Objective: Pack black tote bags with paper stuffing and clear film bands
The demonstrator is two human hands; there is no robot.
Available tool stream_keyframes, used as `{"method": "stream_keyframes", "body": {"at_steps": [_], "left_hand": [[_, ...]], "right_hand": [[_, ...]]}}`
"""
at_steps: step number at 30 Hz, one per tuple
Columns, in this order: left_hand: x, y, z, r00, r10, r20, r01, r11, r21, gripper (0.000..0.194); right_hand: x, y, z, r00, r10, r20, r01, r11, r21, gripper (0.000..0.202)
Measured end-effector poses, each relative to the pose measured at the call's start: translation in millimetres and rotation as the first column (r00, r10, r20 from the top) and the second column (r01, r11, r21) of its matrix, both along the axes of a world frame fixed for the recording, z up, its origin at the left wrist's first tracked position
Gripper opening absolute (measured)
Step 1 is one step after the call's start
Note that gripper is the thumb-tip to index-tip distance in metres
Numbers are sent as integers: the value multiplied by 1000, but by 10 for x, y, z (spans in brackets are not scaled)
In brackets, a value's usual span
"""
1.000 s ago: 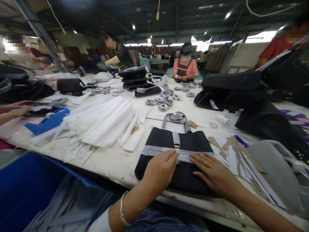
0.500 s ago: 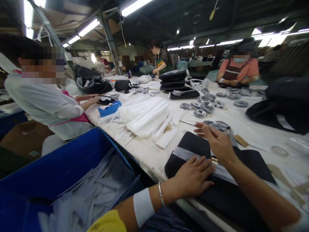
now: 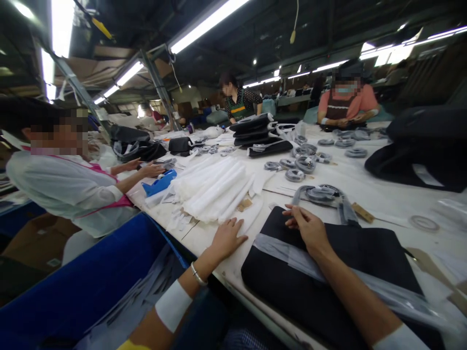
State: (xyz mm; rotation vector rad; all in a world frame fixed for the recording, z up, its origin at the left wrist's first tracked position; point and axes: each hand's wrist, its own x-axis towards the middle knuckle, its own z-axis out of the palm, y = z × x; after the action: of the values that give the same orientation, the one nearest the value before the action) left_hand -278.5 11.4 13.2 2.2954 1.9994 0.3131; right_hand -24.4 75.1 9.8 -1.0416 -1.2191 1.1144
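A flat black bag [image 3: 292,282] lies on the table before me, with a strip of translucent wrap [image 3: 277,250] across it. Above its far part is my right hand [image 3: 310,231], fingers curled together; whatever they might hold is hidden. My left hand [image 3: 228,238] reaches out flat with fingers spread, at the near edge of a pile of white wrapping sheets [image 3: 219,184]. Nothing shows in its grasp. Just beyond the bag lies a coiled grey strap [image 3: 323,193] in clear wrap, with a brown tag [image 3: 363,212] beside it.
Several wrapped strap coils [image 3: 304,163] and a stack of black bags [image 3: 253,129] stand farther back. A blue tape dispenser [image 3: 159,183] lies near a co-worker [image 3: 73,180] at left. The blue bin [image 3: 109,262] holds pale strips. A tape roll [image 3: 423,223] is at right.
My left hand has left the black bag and moved left to the white sheets. The wrap strip now lies exposed across the bag. My right hand stays above the bag, its fingers more curled.
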Motion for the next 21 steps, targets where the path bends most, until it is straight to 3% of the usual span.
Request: {"method": "stream_keyframes", "body": {"at_steps": [3, 7, 11, 14, 16, 18, 20, 21], "left_hand": [[-73, -35, 91, 999, -30, -43, 29, 999, -25, 48], [-112, -144, 510, 971, -110, -211, 145, 977, 158, 47], [-53, -240, 1028, 868, -282, -409, 430, 839, 334, 47], [62, -290, 1317, 744, -466, -478, 632, 722, 281, 45], [154, -289, 1415, 682, -572, -457, 714, 656, 246, 47], [243, -245, 1408, 727, -601, -331, 686, 627, 369, 52], [329, -157, 1293, 837, -547, -20, 451, 670, 590, 59], [373, -102, 1201, 842, -508, 180, 302, 722, 623, 62]], "right_hand": [[-3, -21, 8, 998, 15, 54, -16, 1000, 17, 47], [-6, -56, 22, 974, -44, 223, 3, 983, 183, 40], [-51, -117, 58, 902, -164, 400, -54, 875, 481, 52], [-69, -162, 76, 852, -218, 476, -95, 830, 550, 63], [-51, -171, 77, 840, -246, 484, -76, 830, 553, 52], [-12, -160, 74, 862, -268, 430, 15, 861, 508, 36], [28, -143, 79, 916, -238, 323, 100, 915, 391, 29], [43, -138, 88, 948, -194, 254, 106, 940, 323, 29]]}}
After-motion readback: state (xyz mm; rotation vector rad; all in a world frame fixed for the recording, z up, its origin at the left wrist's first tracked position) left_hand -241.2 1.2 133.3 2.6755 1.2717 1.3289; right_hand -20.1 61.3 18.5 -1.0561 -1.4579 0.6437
